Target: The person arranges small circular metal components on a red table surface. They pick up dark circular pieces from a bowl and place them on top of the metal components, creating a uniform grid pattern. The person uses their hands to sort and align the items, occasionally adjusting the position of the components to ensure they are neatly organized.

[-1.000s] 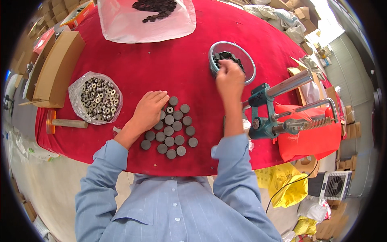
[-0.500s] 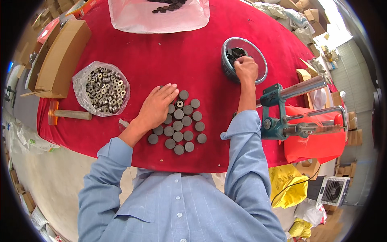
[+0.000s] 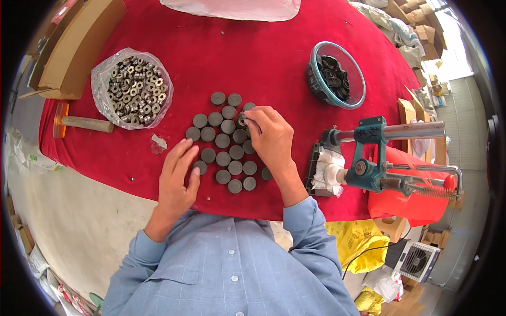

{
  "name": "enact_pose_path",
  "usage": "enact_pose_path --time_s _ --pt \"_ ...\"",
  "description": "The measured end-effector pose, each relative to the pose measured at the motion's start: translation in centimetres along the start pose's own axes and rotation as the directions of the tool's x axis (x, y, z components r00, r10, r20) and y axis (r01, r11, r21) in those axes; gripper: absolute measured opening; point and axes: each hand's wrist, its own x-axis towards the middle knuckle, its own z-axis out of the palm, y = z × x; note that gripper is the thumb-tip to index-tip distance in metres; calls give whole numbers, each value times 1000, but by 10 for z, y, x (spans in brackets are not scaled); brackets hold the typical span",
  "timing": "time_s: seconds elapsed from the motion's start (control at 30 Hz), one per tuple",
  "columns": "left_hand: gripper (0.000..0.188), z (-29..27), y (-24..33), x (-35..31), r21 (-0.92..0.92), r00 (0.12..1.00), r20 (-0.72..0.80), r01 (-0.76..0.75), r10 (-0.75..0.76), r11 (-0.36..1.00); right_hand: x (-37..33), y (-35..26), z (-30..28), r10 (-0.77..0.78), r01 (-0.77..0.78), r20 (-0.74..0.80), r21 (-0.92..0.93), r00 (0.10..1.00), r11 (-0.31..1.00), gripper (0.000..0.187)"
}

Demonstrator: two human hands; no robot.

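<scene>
Dark grey round caps (image 3: 222,140) lie in a loose cluster on the red cloth before me. At the cluster's right side, my right hand (image 3: 273,136) has its thumb and fingertips pinched over one piece with a lighter metal ring (image 3: 242,120). What sits between the fingertips is too small and covered to make out. My left hand (image 3: 177,176) hovers at the cluster's lower left, fingers spread and holding nothing, close to a single grey cap (image 3: 200,167). A clear bowl (image 3: 361,79) of thin black rings (image 3: 333,76) stands at the far right.
A plastic bag (image 3: 100,87) of metal bearings (image 3: 136,95) sits at left, above a wooden-handled hammer (image 3: 87,124). Behind it is a cardboard box (image 3: 79,50). A green hand press (image 3: 369,152) stands at right. A white sheet (image 3: 237,8) lies at the far edge.
My right hand has come out of the bowl and over to the caps. My left hand has drawn back toward me from the cluster's upper left. The view has shifted.
</scene>
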Motion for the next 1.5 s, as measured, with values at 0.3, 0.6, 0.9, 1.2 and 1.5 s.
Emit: enact_pose_path --time_s 0.3,0.6,0.9,1.2,1.5 --pt "49 21 -4 -25 11 999 -29 15 -15 1000 -11 8 16 -85 83 -53 -49 995 995 12" --pt "47 23 -3 -19 7 999 -50 -14 15 1000 -12 10 18 -138 138 -9 -50 990 989 7" --pt "47 22 -4 -20 14 999 -44 0 1 1000 -18 10 17 -114 125 112 -96 987 988 17" --pt "46 22 -2 -23 29 999 -55 1 1 1000 -36 -5 10 -171 201 123 -301 978 932 27" --pt "56 14 4 2 86 991 -21 -133 135 987 -24 8 -20 -46 52 59 -104 997 993 35"
